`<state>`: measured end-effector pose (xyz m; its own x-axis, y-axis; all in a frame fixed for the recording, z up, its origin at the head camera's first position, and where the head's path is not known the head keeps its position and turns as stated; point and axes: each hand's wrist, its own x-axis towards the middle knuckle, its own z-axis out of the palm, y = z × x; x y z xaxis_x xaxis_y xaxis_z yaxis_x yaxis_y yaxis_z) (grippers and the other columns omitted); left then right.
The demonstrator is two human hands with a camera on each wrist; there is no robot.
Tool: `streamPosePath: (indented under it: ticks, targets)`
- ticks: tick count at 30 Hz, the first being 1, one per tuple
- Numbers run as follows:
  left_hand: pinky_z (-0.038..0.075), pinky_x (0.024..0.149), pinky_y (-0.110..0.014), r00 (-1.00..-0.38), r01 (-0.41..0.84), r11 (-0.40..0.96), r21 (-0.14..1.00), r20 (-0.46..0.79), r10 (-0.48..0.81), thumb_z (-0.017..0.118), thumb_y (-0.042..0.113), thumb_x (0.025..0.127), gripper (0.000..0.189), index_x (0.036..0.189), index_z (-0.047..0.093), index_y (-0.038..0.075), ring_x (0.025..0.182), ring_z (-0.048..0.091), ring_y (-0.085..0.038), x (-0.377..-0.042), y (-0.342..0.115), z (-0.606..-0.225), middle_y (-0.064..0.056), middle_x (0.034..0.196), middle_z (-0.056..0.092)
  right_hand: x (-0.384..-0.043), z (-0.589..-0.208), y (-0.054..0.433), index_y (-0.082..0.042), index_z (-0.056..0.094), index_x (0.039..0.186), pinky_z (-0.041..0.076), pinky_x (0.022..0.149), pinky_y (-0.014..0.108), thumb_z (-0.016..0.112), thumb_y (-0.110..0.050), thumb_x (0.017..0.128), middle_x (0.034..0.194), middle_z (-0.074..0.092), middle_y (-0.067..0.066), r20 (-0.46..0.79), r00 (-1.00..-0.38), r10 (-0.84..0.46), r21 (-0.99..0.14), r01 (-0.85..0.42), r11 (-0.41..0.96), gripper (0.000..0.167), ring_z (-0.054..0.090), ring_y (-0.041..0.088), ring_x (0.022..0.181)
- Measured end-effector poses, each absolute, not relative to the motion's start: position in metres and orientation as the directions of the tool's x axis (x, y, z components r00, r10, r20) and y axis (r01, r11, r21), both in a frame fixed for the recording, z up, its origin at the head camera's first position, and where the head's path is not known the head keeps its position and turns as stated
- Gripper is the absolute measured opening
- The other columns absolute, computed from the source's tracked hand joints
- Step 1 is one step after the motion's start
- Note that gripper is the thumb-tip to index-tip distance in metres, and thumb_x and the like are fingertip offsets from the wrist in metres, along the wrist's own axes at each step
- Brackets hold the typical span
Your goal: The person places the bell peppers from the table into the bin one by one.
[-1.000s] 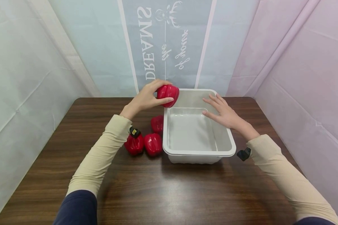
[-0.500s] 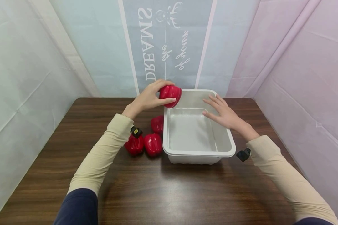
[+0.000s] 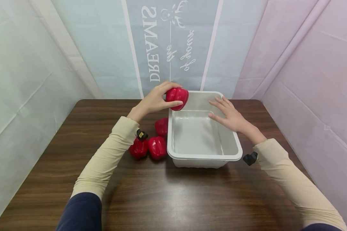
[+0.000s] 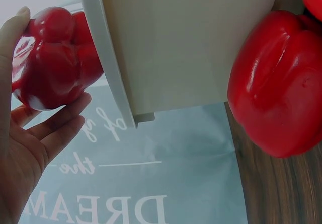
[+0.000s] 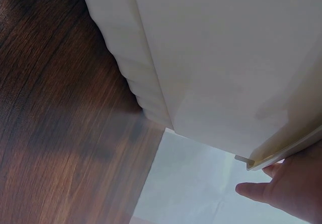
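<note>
My left hand [image 3: 159, 98] grips a glossy red bell pepper [image 3: 177, 98] at the far left corner of a white plastic tub [image 3: 203, 157], thumb on the near side and fingers over the top. In the left wrist view the held bell pepper [image 4: 58, 58] overlaps the tub's rim [image 4: 103, 48]. My right hand [image 3: 228, 115] is held over the tub's right side with its fingers spread, holding nothing. Only part of the right hand [image 5: 294, 186] shows in the right wrist view, beside the tub's rim. The tub's visible floor is bare.
Left of the tub, three more red bell peppers lie on the dark wooden table [image 3: 173, 199]: a left one [image 3: 138, 149], a middle one [image 3: 157, 148] and a farther one [image 3: 162, 126]. A printed cloth [image 3: 179, 48] hangs behind, with pale cloth walls at both sides.
My left hand has moved slightly to the right with the bell pepper, further over the tub's corner. The right hand, tub and other peppers have stayed in place.
</note>
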<state>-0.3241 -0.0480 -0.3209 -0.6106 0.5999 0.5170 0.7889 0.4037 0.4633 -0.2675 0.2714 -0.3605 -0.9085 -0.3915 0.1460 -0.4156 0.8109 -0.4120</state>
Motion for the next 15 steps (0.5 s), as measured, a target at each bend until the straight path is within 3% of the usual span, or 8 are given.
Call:
streamPosePath:
  ticks: [15]
  targets:
    - [0.051,0.078,-0.028,-0.628,0.771,0.402,0.493,0.484,0.61,0.071,0.045,0.076,0.052,0.122,0.055,0.025,0.1,0.051,-0.008,-0.3229,-0.043,-0.3224,0.006,0.115,0.054,-0.2691,-0.3611,0.2715,-0.022,0.031,0.145,0.006,0.108,0.063,0.048,-0.05,0.092,0.154,0.015,0.013,0.153,-0.909,-0.389,-0.412,-0.416,0.81,0.063,-0.005,0.027,0.143]
